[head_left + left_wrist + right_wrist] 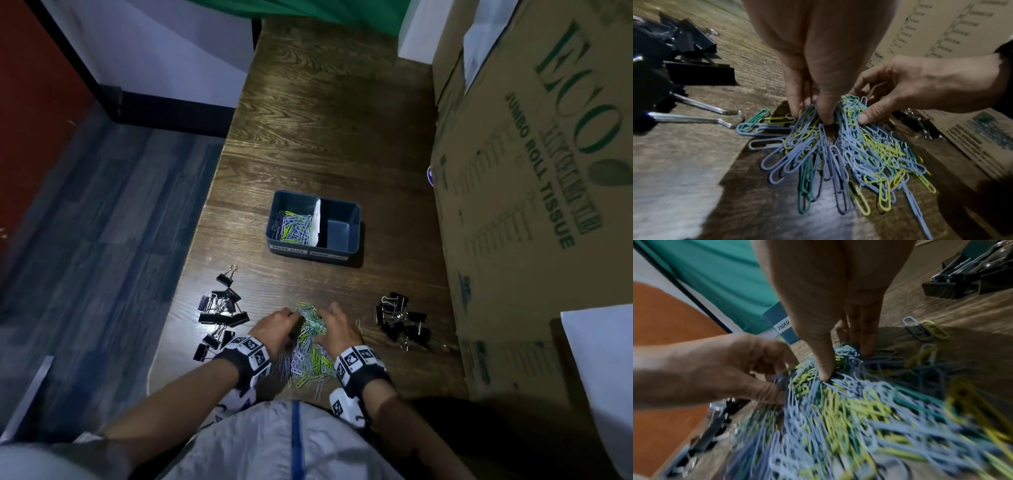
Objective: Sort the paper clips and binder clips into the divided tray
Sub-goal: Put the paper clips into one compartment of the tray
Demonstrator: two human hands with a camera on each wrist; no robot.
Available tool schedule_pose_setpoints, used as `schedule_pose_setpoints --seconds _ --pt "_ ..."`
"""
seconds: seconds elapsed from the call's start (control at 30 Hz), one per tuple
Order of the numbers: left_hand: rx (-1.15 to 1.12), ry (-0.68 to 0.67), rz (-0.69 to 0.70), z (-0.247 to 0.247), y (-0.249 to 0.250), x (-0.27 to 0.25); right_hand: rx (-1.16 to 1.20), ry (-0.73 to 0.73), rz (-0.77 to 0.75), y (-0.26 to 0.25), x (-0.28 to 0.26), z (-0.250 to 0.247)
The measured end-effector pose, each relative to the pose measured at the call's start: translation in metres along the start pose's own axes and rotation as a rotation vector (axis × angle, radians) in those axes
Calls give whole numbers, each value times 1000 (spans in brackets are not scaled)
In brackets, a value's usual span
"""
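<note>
A heap of blue, green and yellow paper clips [310, 353] lies on the wooden table near its front edge. My left hand [286, 320] and right hand [329, 320] close in on the far end of the heap from either side. In the left wrist view the left hand [812, 113] pinches a bunch of paper clips [851, 146]. In the right wrist view the right hand [846, 363] grips the same bunch from its side. The blue divided tray [354, 219] stands farther back; its left compartment holds paper clips [293, 226], its right one is bare.
Black binder clips lie in two groups: one left of the heap [221, 315], one right of it [400, 322]. A large cardboard box [534, 205] walls off the table's right side. The table's left edge [202, 219] drops to the floor.
</note>
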State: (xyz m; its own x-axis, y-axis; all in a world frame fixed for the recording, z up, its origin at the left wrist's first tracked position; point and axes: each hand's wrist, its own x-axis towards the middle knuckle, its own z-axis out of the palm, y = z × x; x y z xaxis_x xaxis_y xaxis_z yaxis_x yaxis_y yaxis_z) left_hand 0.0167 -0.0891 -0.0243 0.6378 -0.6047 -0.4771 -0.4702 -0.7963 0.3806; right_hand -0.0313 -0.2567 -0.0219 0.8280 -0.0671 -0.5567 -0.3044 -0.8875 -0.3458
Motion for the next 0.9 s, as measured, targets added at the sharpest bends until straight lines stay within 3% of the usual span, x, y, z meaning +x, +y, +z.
schedule_pose_setpoints --seconds 0.43,0.73,0.9 --pt "-291 152 -91 -40 -17 1 88 62 41 -2 10 -39" --pt "-381 366 67 -151 -13 12 186 138 -76 -17 -6 -94" --pt "-391 475 18 -210 -12 36 228 204 -161 -36 -5 -130"
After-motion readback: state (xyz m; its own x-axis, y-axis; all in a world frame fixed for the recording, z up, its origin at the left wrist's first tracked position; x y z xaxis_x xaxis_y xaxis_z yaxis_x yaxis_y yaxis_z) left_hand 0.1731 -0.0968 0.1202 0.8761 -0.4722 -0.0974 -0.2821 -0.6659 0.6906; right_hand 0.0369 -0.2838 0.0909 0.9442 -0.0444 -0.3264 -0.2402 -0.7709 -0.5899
